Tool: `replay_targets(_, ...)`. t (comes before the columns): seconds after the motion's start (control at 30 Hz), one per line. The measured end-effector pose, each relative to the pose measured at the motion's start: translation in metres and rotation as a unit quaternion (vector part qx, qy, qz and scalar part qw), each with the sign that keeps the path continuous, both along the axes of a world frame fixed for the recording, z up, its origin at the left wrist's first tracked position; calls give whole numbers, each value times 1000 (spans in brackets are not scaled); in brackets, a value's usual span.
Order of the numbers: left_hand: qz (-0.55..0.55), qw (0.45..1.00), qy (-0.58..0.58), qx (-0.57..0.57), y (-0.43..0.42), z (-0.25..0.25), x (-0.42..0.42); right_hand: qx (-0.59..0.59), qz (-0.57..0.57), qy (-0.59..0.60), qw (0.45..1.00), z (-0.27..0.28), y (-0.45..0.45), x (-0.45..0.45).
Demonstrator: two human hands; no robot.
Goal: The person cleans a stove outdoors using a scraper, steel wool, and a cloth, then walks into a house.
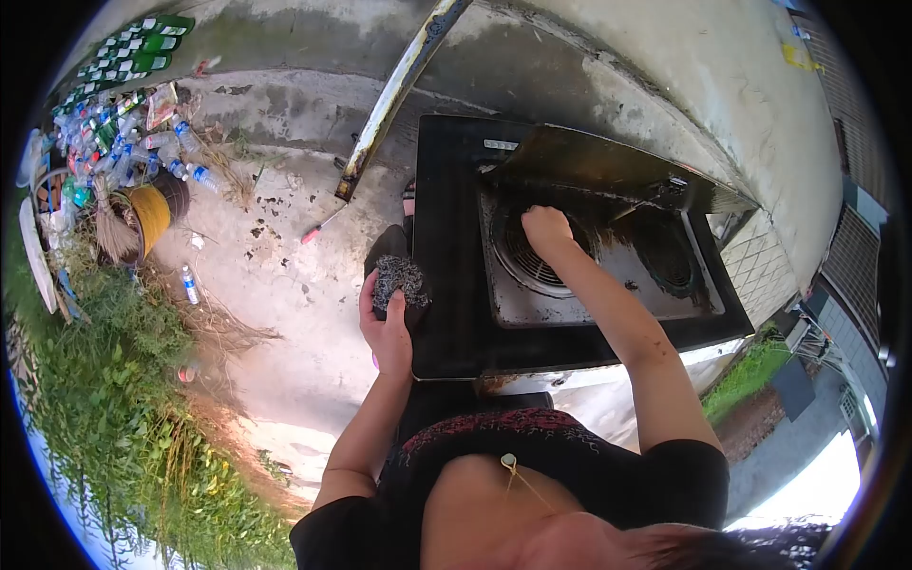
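Note:
A black range hood [458, 285] with a greasy metal inner face lies in front of me. My left hand [388, 328], beside its left edge, is closed around a grey steel wool scrubber [400, 277]. On the nearer round fan grille [532, 266] rests my right hand [548, 228], its fingers curled in; anything inside them is hidden. A second round fan opening [673, 256] is further right. Along the far side of the hood, a brown-stained panel [589, 161] stands tilted up.
A rusty metal post [389, 104] rises behind the hood's left corner, with a red-handled tool [323, 223] on the concrete near it. Plastic bottles [142, 152] and green bottles [152, 47] pile up at far left, beside a yellow drum-like container [150, 218]. Plants [104, 380] grow at lower left.

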State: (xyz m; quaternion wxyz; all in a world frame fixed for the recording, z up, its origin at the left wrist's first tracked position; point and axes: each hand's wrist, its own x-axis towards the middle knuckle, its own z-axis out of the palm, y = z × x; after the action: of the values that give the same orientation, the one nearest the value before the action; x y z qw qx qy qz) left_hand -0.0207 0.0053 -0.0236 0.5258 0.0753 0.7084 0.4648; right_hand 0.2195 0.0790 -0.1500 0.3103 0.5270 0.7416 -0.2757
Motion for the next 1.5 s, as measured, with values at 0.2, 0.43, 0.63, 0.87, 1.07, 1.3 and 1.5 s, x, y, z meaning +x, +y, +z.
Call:
replay_targets(0.2,-14,1000,7,-3,-6,-7,-3,15,-14,-10,1000,-10,-28,-3)
replay_targets(0.43,-23,999,-21,25,-11,-4,-2,45,-57,-48,996,-24,-54,-22)
replay_targets(0.63,-45,999,14,8,-10,-6,-1,-47,-58,-25,997,16,9,-22)
replay_targets(0.87,-48,998,27,1,-6,0,-3,-3,-37,-25,999,-10,-21,3)
replay_targets(1.07,-76,997,20,28,-11,-8,1,12,-91,-79,993,-9,-15,-17)
replay_targets(1.3,-71,996,42,38,-7,-9,0,58,-118,-53,990,-5,-15,-18)
replay_targets(1.5,-64,998,14,9,-4,-3,3,144,-101,-102,979,-36,-26,-44)
